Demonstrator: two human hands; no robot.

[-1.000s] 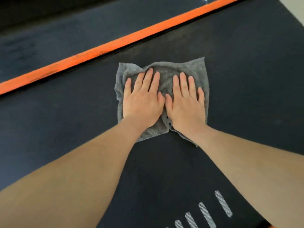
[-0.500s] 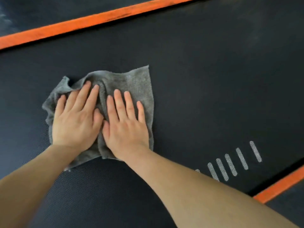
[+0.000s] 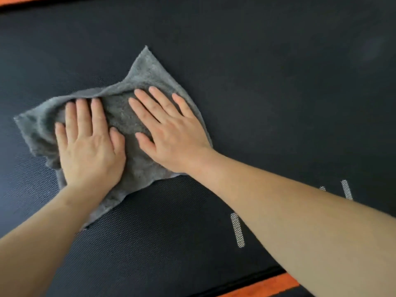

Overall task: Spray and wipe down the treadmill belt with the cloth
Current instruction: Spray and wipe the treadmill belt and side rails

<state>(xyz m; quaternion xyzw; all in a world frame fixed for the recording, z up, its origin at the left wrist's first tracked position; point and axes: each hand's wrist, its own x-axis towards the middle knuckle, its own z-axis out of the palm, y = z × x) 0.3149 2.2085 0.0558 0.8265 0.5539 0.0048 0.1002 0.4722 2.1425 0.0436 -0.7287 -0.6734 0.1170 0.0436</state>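
Observation:
A grey cloth (image 3: pixel 150 69) lies spread and rumpled on the black textured treadmill belt (image 3: pixel 278 93). My left hand (image 3: pixel 90 146) presses flat on the cloth's left half, fingers straight and together. My right hand (image 3: pixel 169 133) presses flat on the right half, fingers spread and angled up-left. The two hands lie side by side, thumbs a little apart. No spray bottle is in view.
An orange side strip (image 3: pixel 263 286) runs along the belt's near edge at the bottom, and another orange strip (image 3: pixel 19 0) shows at the top left corner. White dashed marks (image 3: pixel 236 230) are printed on the belt beside my right forearm.
Both hands have slid the cloth along the belt, away from the far orange strip and toward the near one. The cloth has stretched out more, one corner now pointing up.

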